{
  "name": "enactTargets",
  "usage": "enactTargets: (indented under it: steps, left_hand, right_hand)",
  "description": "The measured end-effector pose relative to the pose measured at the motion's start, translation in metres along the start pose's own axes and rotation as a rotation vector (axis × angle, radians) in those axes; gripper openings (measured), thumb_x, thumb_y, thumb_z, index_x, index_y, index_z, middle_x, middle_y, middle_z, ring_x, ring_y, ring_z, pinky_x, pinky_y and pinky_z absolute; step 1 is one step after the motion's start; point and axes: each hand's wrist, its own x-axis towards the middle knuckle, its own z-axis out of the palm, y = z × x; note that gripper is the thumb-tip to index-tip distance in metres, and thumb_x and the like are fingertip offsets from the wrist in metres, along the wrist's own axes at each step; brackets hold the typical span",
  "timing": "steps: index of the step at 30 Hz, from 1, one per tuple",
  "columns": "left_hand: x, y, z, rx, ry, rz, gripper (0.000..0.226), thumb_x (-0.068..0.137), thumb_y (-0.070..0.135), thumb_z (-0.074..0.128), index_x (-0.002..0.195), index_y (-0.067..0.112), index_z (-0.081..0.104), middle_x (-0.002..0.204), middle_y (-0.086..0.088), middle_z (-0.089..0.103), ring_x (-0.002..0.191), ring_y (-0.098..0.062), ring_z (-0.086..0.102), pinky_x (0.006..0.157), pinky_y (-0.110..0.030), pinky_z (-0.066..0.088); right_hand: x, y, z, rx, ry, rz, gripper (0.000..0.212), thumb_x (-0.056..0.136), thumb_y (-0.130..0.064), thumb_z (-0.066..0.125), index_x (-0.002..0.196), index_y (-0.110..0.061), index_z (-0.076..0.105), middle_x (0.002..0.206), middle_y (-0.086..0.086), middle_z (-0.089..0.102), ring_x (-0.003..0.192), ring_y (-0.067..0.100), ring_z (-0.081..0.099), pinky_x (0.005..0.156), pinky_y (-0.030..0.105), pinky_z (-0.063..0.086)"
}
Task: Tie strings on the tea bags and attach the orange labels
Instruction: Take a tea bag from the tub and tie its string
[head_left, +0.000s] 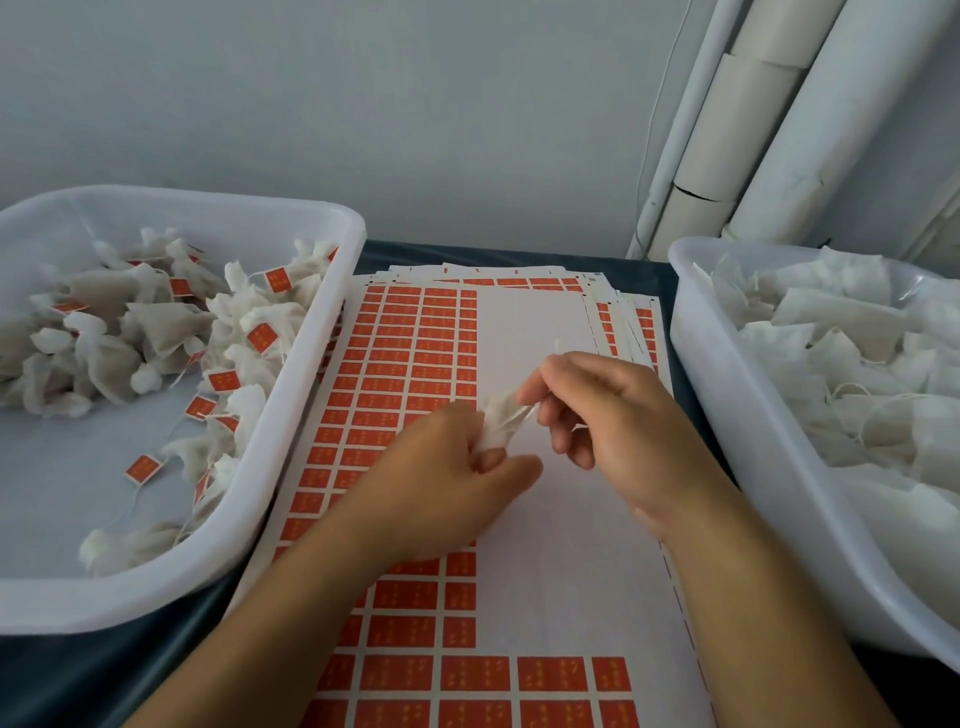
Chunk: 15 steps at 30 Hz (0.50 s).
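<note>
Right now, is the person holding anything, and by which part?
Yes, one white tea bag, over the label sheet. The left hand grips its lower body; the right hand pinches its gathered top end.

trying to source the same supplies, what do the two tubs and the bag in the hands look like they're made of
Left tub and right tub: probably plastic, milky white and semi-glossy, with smooth rounded rims. Tea bag, held in the grip of the left hand and right hand: likely thin mesh or filter paper, matte and crumpled.
</note>
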Motion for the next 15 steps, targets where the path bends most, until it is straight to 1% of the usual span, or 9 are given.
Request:
enactTargets:
  steps: [2,4,7,8,9,11,12,13,15]
  left_hand:
    - [0.000,0.001,0.002,0.092,0.058,0.060,0.035,0.092,0.055,0.060,0.078,0.023,0.061,0.065,0.006,0.054,0.049,-0.004,0.050,0.047,-0.017,0.044]
    - [-0.001,0.002,0.004,0.182,0.099,0.150,0.040,0.094,0.060,0.049,0.078,0.025,0.062,0.073,0.003,0.055,0.055,-0.010,0.051,0.051,-0.025,0.046]
    - [-0.002,0.004,0.006,0.153,0.118,0.290,0.052,0.100,0.055,0.036,0.075,0.018,0.062,0.066,-0.002,0.053,0.054,-0.018,0.049,0.052,-0.041,0.047]
    - [-0.003,0.005,0.006,0.113,0.093,0.335,0.050,0.104,0.048,0.035,0.075,0.016,0.062,0.064,0.001,0.054,0.054,-0.019,0.051,0.052,-0.042,0.045]
    - [-0.005,0.007,0.006,0.068,0.065,0.378,0.045,0.108,0.039,0.036,0.076,0.020,0.062,0.064,0.006,0.057,0.056,-0.016,0.054,0.052,-0.035,0.044]
    - [-0.008,0.012,0.005,-0.032,0.053,0.418,0.040,0.109,0.024,0.038,0.077,0.039,0.056,0.070,0.025,0.060,0.066,0.002,0.059,0.057,-0.010,0.042]
    - [-0.010,0.014,0.004,-0.090,0.048,0.405,0.043,0.109,0.021,0.037,0.076,0.043,0.053,0.072,0.031,0.058,0.068,0.009,0.058,0.061,-0.004,0.040]
    - [-0.010,0.015,0.004,-0.146,0.032,0.376,0.044,0.108,0.022,0.036,0.073,0.044,0.052,0.070,0.030,0.057,0.066,0.009,0.056,0.061,-0.004,0.039]
    - [-0.011,0.014,0.003,-0.265,-0.024,0.314,0.042,0.104,0.031,0.033,0.069,0.036,0.054,0.063,0.015,0.052,0.058,-0.002,0.047,0.059,-0.018,0.041]
  right_hand:
    - [-0.003,-0.001,0.002,-0.145,-0.031,-0.137,0.035,0.107,-0.035,0.049,0.086,-0.029,0.076,0.078,-0.015,0.066,0.073,0.002,0.063,0.062,0.012,0.047]
    - [-0.005,-0.001,0.004,-0.270,-0.050,-0.230,0.032,0.104,-0.042,0.048,0.092,-0.030,0.076,0.088,-0.020,0.067,0.091,0.000,0.064,0.075,0.009,0.046]
    - [-0.005,0.000,0.007,-0.416,-0.045,-0.318,0.034,0.105,-0.043,0.048,0.101,-0.029,0.078,0.098,-0.020,0.060,0.103,0.004,0.060,0.083,0.014,0.045]
    - [-0.005,0.000,0.007,-0.426,-0.052,-0.330,0.035,0.104,-0.044,0.047,0.104,-0.029,0.078,0.102,-0.020,0.059,0.107,0.006,0.059,0.086,0.019,0.048]
    - [-0.004,0.001,0.007,-0.409,-0.067,-0.335,0.035,0.104,-0.045,0.046,0.106,-0.029,0.078,0.106,-0.019,0.059,0.110,0.008,0.059,0.088,0.024,0.052]
    - [-0.003,0.004,0.005,-0.340,-0.123,-0.319,0.033,0.103,-0.043,0.048,0.111,-0.030,0.077,0.113,-0.019,0.062,0.116,0.008,0.059,0.091,0.030,0.056]
    - [-0.002,0.006,0.003,-0.308,-0.157,-0.299,0.033,0.102,-0.044,0.049,0.116,-0.029,0.075,0.117,-0.019,0.065,0.118,0.007,0.061,0.092,0.030,0.057]
    - [0.000,0.008,0.002,-0.273,-0.185,-0.267,0.035,0.101,-0.046,0.049,0.122,-0.029,0.073,0.121,-0.018,0.066,0.118,0.005,0.062,0.093,0.030,0.058]
    - [0.002,0.011,0.001,-0.202,-0.202,-0.204,0.041,0.098,-0.053,0.050,0.129,-0.031,0.067,0.124,-0.019,0.068,0.116,0.004,0.064,0.090,0.032,0.061]
